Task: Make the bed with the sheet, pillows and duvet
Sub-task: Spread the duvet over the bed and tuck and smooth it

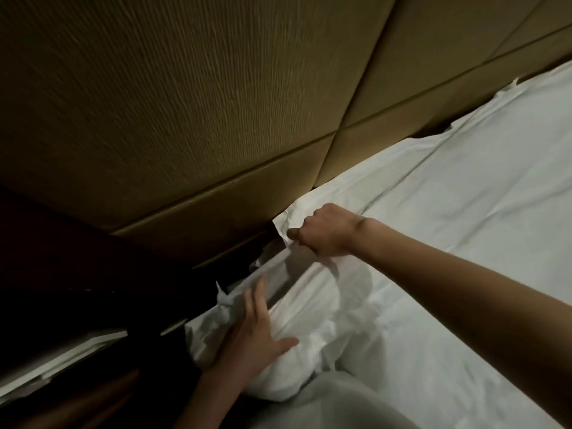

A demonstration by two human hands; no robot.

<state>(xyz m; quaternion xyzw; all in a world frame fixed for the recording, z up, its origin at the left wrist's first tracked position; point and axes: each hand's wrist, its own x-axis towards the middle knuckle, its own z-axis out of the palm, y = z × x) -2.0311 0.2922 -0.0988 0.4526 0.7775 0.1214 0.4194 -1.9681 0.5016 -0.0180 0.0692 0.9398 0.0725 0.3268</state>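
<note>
Right grip (325, 232) on one sheet (448, 212)

no readable text, labels or signs

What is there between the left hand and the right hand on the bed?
In the head view, only bunched white sheet lies between the flat left hand and the right hand, which grips its corner.

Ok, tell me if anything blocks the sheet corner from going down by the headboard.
Nothing visible does. The right hand grips the sheet corner beside the headboard; the left hand presses flat on bunched sheet at the mattress corner. The dark gap below is too dim to judge.
</note>
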